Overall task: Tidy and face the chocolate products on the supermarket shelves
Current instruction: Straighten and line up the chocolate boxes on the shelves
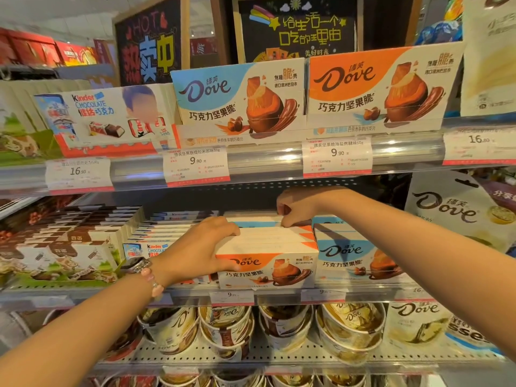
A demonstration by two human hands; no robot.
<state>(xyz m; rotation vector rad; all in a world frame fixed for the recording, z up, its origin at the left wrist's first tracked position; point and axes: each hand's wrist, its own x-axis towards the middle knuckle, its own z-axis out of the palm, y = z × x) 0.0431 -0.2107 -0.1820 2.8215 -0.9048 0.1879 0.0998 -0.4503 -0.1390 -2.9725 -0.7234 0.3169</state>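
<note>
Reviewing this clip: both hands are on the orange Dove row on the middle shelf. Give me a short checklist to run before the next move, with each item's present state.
1. Left hand has the front orange Dove box: ok, thumb on the face, fingers over the top.
2. Right hand has a box further back in the row: ok, fingertips pinch a top edge.
3. Front box faces out, label upright: ok.
4. Front box level with the neighbouring blue Dove box: cannot tell, wide-angle distortion.
5. Row holds one flavour only: not ok, a blue-edged box sits behind the orange ones.
6. Price tag below matches the product: cannot tell, print too blurred.
</note>
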